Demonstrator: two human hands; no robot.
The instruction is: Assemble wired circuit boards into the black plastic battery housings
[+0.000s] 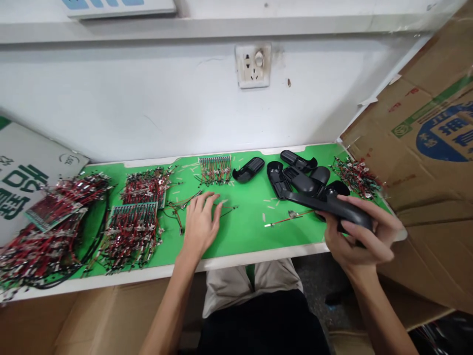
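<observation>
My right hand (364,236) grips a dark plastic handset-like shell (334,204), held over the right part of the green mat with its narrow end pointing left. A thin red wire (290,218) with a white end reaches left from near this hand; whether it joins the shell is hidden. My left hand (201,217) lies palm down on the mat, thumb apart from the fingers, over a few loose thin wires (177,212). Just beyond it lies a circuit board strip with red wires (215,169). Several black shells (301,180) are piled beyond my right hand.
Bundles of wired boards (135,234) fill the left of the green mat (246,222), with a larger heap (55,231) at far left. More wires (358,177) lie at right. A cardboard box (424,162) stands right; a wall socket (253,65) is behind.
</observation>
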